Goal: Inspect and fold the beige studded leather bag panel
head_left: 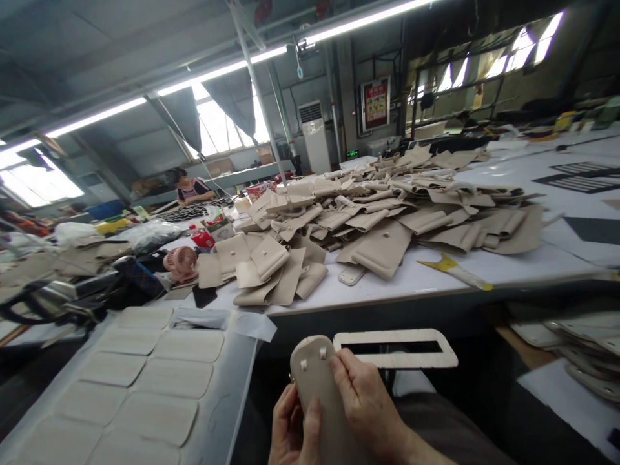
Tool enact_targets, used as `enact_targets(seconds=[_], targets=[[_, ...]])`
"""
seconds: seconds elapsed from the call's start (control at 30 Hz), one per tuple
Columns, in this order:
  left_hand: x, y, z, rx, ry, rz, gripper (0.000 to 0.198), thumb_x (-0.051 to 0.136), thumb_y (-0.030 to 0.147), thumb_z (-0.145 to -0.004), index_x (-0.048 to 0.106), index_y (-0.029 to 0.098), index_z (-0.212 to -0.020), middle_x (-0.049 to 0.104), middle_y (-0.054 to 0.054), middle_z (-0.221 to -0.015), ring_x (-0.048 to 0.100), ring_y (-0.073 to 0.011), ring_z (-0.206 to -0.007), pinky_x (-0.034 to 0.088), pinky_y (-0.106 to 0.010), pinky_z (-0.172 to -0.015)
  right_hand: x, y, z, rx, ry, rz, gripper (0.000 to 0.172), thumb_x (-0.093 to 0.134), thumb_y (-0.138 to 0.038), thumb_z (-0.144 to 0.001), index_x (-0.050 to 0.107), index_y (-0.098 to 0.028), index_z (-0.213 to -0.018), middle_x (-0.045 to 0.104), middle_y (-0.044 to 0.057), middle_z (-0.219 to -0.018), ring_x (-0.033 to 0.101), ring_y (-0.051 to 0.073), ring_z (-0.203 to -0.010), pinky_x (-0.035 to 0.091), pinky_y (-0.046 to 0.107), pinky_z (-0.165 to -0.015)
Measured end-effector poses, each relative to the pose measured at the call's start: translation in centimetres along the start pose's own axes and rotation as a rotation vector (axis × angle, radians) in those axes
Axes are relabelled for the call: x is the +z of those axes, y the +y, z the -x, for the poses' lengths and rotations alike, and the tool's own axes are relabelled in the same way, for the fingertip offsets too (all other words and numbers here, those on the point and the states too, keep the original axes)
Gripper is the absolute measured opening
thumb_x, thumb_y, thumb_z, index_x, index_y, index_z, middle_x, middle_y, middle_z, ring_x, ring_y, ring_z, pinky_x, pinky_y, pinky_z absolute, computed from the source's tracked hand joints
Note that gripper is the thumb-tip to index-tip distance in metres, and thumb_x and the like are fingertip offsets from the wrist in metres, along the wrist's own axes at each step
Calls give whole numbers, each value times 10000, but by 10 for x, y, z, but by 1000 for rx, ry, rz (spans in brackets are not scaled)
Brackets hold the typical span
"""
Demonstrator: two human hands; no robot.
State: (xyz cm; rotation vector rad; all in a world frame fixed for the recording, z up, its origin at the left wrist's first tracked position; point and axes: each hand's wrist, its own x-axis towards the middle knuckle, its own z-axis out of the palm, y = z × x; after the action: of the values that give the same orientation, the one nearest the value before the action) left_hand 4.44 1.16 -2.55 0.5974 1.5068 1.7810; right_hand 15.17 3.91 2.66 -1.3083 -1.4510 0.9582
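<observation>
A beige leather panel [310,371] with a rounded end is held upright low in the middle of the view. Two small whitish tabs show near its top, and a bit of gold-coloured metal peeks out at its left edge. My left hand [295,426] grips the panel's left side, thumb on the front face. On the right edge, my right hand [365,397] pinches it with thumb and fingers. Behind the right hand lies a pale flat frame [448,352] with a long slot; whether that hand touches it I cannot tell. The panel's lower part runs out of view.
A big pile of beige leather pieces [382,248] covers the white table [484,303]. At the left, a tray [242,361] carries rows of beige panels. A yellow-ended tool [443,263], pink fan [181,263] and red bottle [201,237] lie around. Another person [191,190] sits farther back.
</observation>
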Motion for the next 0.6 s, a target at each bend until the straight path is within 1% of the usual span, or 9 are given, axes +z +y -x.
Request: enact_targets(seconds=[0.1, 0.17, 0.27, 0.3, 0.37, 0.47, 0.53, 0.57, 0.6], targets=[[-2, -2, -2, 45, -26, -49, 576, 810, 524, -657, 648, 204, -1107, 649, -97, -1231, 672, -270, -1008, 565, -313, -833, -1, 4, 2, -26, 10, -32, 418, 321, -496, -1022, 468, -212, -752, 530, -6, -649, 505, 137, -580, 324, 259, -567], [-4, 8, -10, 128, -109, -113, 606, 750, 546, -725, 598, 212, -1207, 568, -112, -1371, 622, -296, -1133, 528, -364, -942, 0, 6, 5, -32, 14, -42, 421, 329, -497, -1019, 464, -209, -742, 506, -13, -636, 484, 130, -571, 315, 253, -560], [-3, 44, -33, 270, -341, -277, 597, 649, 520, -836, 526, 250, -1353, 459, -69, -1504, 381, -294, -1408, 296, -422, -1179, 3, 6, 10, -33, -15, -50, 430, 327, -504, -1012, 455, -206, -730, 469, -20, -610, 440, 121, -547, 279, 252, -528], [-1, 59, -42, 304, -467, -340, 562, 628, 522, -849, 556, 253, -1337, 465, -57, -1503, 347, -290, -1429, 258, -420, -1198, 5, 5, 10, -39, -27, -54, 431, 324, -502, -1010, 447, -206, -723, 467, -19, -609, 437, 119, -549, 272, 252, -524], [6, 87, -61, 308, -718, -441, 510, 627, 543, -834, 644, 252, -1252, 566, -63, -1410, 440, -302, -1366, 335, -402, -1156, 6, -1, 10, -54, -48, -44, 430, 325, -490, -1008, 434, -203, -707, 474, -16, -615, 445, 118, -563, 275, 251, -533], [17, 112, -84, 177, -1044, -597, 484, 681, 539, -785, 705, 243, -1167, 697, -77, -1203, 622, -307, -1136, 508, -345, -950, -1, -10, 11, -15, -105, -3, 444, 333, -476, -1006, 504, -190, -712, 519, -8, -616, 472, 121, -563, 311, 246, -540], [16, 114, -94, 125, -1085, -679, 462, 696, 544, -771, 728, 226, -1106, 721, -74, -1132, 658, -291, -1031, 538, -296, -826, -14, -10, 18, -11, -183, 10, 403, 382, -469, -997, 640, -187, -869, 652, 31, -771, 586, 154, -694, 416, 247, -640], [12, 112, -98, 115, -1041, -695, 469, 700, 553, -765, 730, 218, -1092, 724, -72, -1121, 663, -282, -1006, 537, -278, -789, -23, -5, 24, -14, -219, 26, 377, 436, -482, -978, 676, -194, -1014, 700, 67, -957, 634, 193, -867, 461, 272, -772], [5, 108, -101, 106, -964, -694, 489, 705, 564, -756, 724, 213, -1096, 724, -68, -1117, 664, -276, -993, 532, -264, -764, -31, 4, 33, 5, -249, 52, 414, 496, -507, -949, 658, -201, -1176, 676, 102, -1169, 612, 243, -1071, 447, 318, -927]])
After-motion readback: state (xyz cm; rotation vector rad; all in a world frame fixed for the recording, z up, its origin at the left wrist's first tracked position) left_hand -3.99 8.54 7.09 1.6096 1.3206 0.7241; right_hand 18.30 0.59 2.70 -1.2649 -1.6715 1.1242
